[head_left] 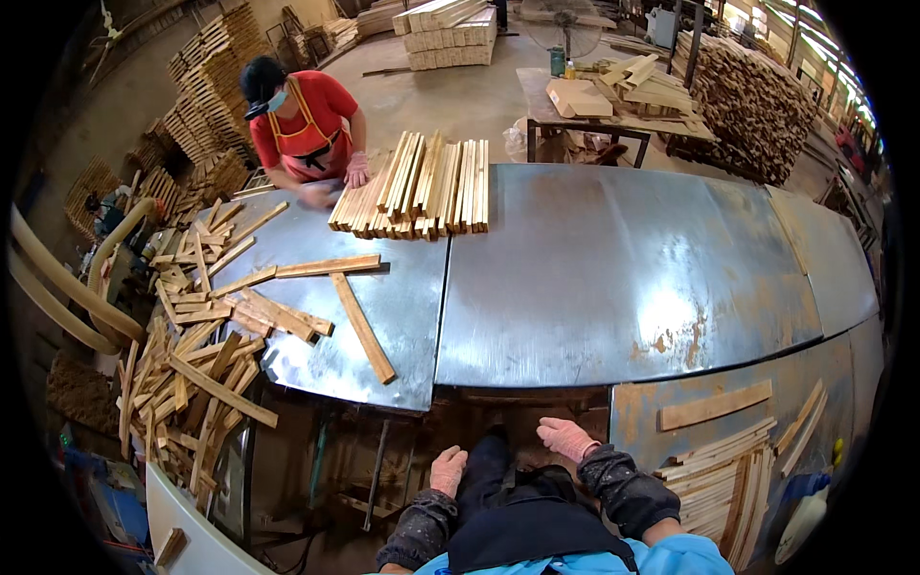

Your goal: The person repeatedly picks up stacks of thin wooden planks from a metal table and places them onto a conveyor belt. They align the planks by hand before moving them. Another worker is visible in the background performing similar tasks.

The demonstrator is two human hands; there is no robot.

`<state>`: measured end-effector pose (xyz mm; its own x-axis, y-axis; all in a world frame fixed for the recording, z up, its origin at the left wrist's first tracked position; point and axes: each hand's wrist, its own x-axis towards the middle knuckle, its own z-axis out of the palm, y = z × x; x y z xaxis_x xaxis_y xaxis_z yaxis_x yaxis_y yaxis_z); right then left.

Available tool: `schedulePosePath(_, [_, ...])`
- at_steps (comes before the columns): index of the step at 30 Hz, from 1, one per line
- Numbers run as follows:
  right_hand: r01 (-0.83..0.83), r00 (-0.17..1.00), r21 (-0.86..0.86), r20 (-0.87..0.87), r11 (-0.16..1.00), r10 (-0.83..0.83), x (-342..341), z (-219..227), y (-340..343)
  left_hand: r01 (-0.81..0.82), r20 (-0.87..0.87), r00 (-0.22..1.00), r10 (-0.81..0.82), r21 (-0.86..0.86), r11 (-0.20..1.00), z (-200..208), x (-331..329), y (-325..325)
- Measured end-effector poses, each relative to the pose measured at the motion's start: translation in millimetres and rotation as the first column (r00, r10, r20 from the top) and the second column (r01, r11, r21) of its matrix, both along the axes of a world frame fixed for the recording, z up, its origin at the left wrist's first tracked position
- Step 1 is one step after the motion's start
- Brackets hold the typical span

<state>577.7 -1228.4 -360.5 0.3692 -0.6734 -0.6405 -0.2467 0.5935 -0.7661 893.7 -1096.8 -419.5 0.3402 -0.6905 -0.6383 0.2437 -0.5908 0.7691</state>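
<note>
Both my hands wear pale pink gloves, with dark sleeves on the forearms. My left hand [448,471] hangs in front of my body, below the table's near edge, its fingers loosely bent and nothing visible in them. My right hand [567,438] is held out with its fingers apart and empty, close to the corner of the lower right table [628,407]. Neither hand touches wood. Nearest on the right lies a stack of thin wooden strips [714,489], with a single flat board [716,405] beyond it. Ahead stretches the metal-topped table [575,287].
Across the table a person in red [311,125] stands at a row of wooden strips [412,192]. A loose heap of offcuts [201,383] covers the left side, near thick hoses [72,278]. One slat [362,328] lies near the table's front edge. Stacked timber [743,105] stands behind.
</note>
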Motion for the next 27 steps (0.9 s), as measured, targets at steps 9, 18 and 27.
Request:
schedulePosePath(9, [-0.375, 0.879, -0.115, -0.358, 0.920, 0.314, 91, -28, -245, 0.151, 0.344, 0.936, -0.074, -0.202, 0.968, 61, 88, -261])
schedulePosePath(18, [-0.170, 0.937, -0.419, -0.349, 0.892, 0.015, 327, 47, -553, 0.009, 0.557, 0.830, 0.004, -0.022, 1.000, 41, 200, -461])
schedulePosePath(27, [-0.161, 0.760, -0.343, -0.641, 0.926, -0.105, 483, 80, -717, 0.042, 0.593, 0.797, -0.114, 0.133, 0.990, 26, 219, -480])
